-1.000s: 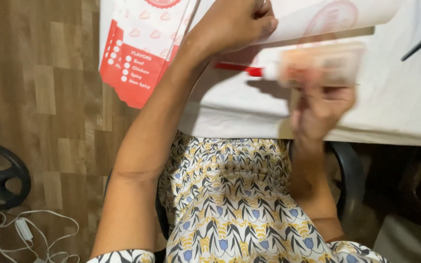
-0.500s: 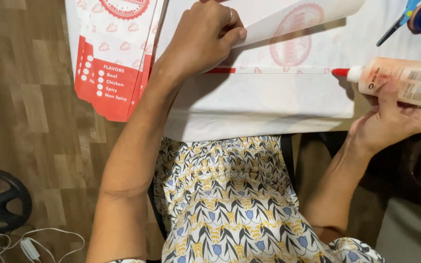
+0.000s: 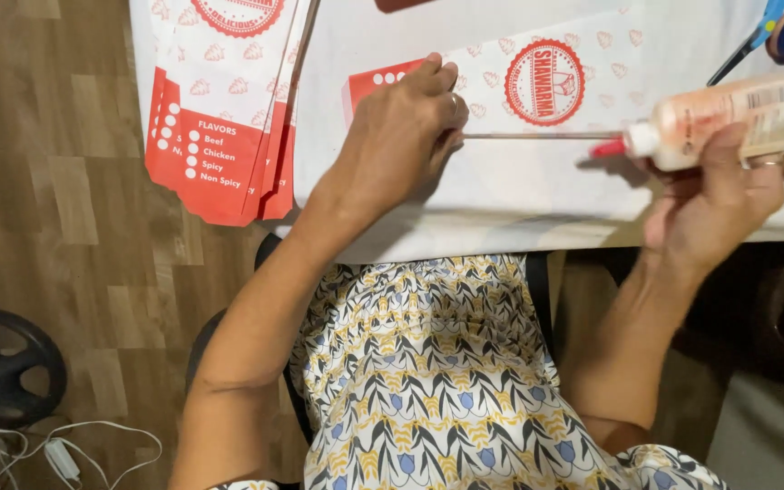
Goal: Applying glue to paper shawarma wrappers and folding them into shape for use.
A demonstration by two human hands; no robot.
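1. Right hand [image 3: 714, 195] fingers wrapped tight round a glue bottle [image 3: 728, 118], red nozzle aimed left, tip just over the paper bag's lower edge.
2. Left hand [image 3: 401, 136] pressed flat-ish, fingers curled down onto the printed paper bag [image 3: 537, 82], pinning its left end.
3. Thin glue line [image 3: 537, 136] along the bag's edge, between both hands.
4. Stack of flat red-and-white bags [image 3: 220, 109] left of that bag, overhanging the table [image 3: 501, 209].
5. Blue scissors [image 3: 773, 32] beyond the bottle, top right.
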